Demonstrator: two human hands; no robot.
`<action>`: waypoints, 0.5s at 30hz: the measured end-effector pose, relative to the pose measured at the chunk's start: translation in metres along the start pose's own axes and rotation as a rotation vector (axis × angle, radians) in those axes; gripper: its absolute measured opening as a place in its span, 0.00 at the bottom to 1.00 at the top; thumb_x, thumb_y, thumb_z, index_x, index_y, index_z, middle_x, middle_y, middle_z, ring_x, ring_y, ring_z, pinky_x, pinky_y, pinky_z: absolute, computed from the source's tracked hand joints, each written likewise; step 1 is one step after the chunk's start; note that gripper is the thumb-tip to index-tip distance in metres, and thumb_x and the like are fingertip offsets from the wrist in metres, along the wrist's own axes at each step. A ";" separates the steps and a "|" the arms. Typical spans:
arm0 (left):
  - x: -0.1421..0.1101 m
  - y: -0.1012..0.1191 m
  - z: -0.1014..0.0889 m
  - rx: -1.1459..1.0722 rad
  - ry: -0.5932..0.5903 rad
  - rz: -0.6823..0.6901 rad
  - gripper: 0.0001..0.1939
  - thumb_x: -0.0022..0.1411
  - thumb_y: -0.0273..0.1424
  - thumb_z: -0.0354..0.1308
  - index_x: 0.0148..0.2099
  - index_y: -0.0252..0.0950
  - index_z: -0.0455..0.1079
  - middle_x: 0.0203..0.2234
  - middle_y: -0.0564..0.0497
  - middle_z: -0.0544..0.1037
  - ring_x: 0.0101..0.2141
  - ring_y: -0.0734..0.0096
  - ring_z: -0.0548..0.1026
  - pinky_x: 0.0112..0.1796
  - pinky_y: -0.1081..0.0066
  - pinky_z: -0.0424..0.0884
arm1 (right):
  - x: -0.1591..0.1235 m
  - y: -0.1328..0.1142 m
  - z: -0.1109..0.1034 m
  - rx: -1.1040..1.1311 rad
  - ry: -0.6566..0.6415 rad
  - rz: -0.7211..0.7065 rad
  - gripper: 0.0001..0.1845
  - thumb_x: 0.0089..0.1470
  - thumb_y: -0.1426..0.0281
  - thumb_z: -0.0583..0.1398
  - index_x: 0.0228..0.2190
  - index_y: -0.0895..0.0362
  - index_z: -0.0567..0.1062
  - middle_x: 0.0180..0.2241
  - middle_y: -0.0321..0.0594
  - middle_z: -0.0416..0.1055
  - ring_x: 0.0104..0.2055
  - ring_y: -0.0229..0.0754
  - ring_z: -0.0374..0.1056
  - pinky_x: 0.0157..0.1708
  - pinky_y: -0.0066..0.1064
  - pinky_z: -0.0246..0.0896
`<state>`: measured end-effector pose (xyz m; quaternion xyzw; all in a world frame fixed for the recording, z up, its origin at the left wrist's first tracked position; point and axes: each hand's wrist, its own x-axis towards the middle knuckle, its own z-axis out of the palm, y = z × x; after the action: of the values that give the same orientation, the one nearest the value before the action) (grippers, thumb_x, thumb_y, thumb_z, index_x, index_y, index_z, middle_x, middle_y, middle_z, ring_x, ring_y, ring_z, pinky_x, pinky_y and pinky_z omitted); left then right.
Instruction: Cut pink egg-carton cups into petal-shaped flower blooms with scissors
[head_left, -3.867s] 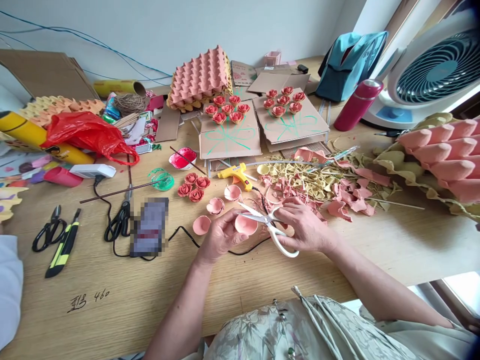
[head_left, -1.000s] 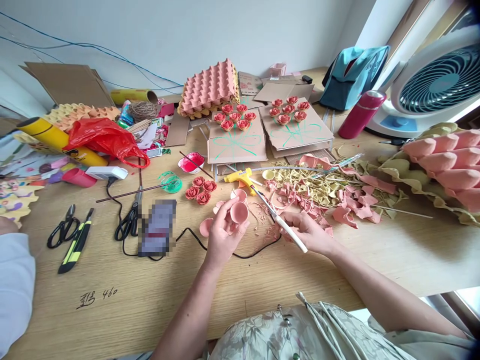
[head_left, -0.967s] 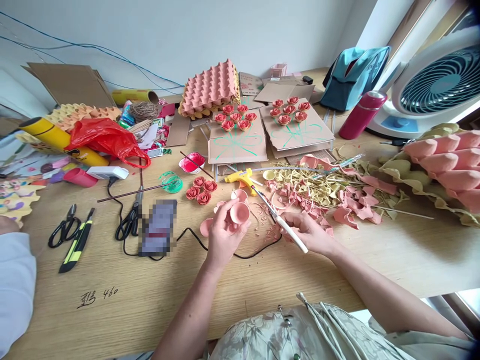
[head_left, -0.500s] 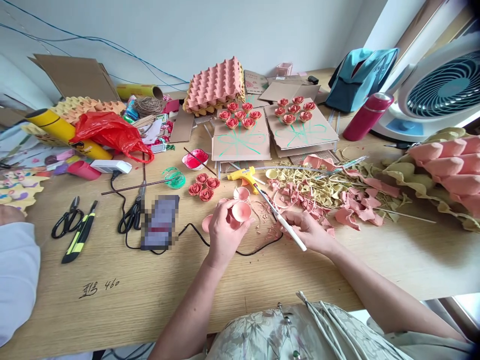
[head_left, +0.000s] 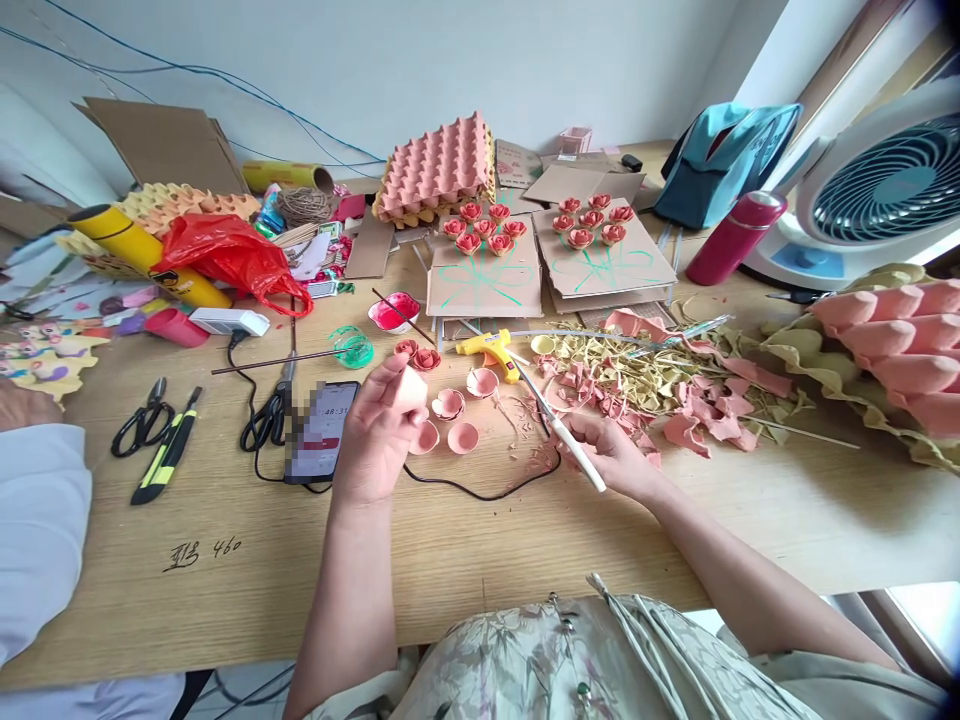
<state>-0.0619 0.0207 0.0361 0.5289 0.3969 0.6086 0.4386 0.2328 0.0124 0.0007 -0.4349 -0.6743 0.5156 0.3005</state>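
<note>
My left hand (head_left: 375,435) is raised in front of the red roses, its fingers closed round a pink egg-carton cup (head_left: 410,392). In my right hand (head_left: 607,452) is a slim tool with a white handle (head_left: 583,462) and a long, thin metal blade pointing forward and left. On the table between the hands lie several pink cups (head_left: 463,438), one of them a layered cup flower (head_left: 448,404). A yellow glue gun (head_left: 487,348) rests just beyond them, close to the tool's tip. Small red roses (head_left: 427,358) are partly hidden behind my left fingers.
Pink and yellow carton scraps (head_left: 705,405) pile up at right. A phone (head_left: 324,430), scissors (head_left: 142,425) and a utility knife (head_left: 166,450) lie left. Cardboard sheets (head_left: 484,290) with roses stand behind. A black cord (head_left: 480,497) crosses the table. Another person's sleeve (head_left: 45,530) is at far left.
My left hand has moved left and up from above the pink cups, uncovering the layered flower and the cup beside it. My right hand with the white-handled tool stays nearly in place.
</note>
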 end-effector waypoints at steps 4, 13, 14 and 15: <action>-0.004 0.001 0.012 0.514 -0.259 0.110 0.18 0.63 0.41 0.63 0.53 0.42 0.72 0.40 0.46 0.79 0.38 0.62 0.77 0.36 0.64 0.76 | -0.001 0.002 -0.001 0.020 0.034 -0.010 0.11 0.56 0.63 0.59 0.27 0.56 0.68 0.23 0.32 0.62 0.24 0.35 0.55 0.24 0.28 0.50; -0.010 0.005 0.010 0.940 -0.126 0.308 0.21 0.61 0.29 0.65 0.56 0.40 0.70 0.48 0.46 0.75 0.48 0.62 0.76 0.48 0.64 0.74 | -0.004 -0.001 -0.004 0.031 0.073 -0.015 0.10 0.56 0.63 0.60 0.27 0.56 0.70 0.22 0.33 0.63 0.24 0.36 0.56 0.24 0.28 0.51; -0.010 0.005 0.005 0.917 -0.099 0.292 0.21 0.61 0.29 0.64 0.57 0.40 0.69 0.48 0.45 0.75 0.48 0.62 0.76 0.48 0.64 0.75 | -0.004 -0.001 -0.003 0.026 0.069 -0.020 0.10 0.56 0.63 0.59 0.28 0.56 0.70 0.22 0.33 0.63 0.24 0.36 0.56 0.24 0.28 0.50; -0.011 0.004 0.001 0.885 -0.067 0.273 0.22 0.62 0.29 0.63 0.58 0.40 0.69 0.49 0.45 0.75 0.48 0.62 0.76 0.48 0.64 0.75 | -0.004 -0.001 -0.003 0.019 0.063 -0.027 0.10 0.56 0.63 0.59 0.28 0.56 0.70 0.22 0.33 0.63 0.24 0.36 0.56 0.24 0.28 0.50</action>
<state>-0.0606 0.0094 0.0366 0.7321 0.5308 0.4152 0.0992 0.2371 0.0103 0.0028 -0.4389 -0.6653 0.5041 0.3327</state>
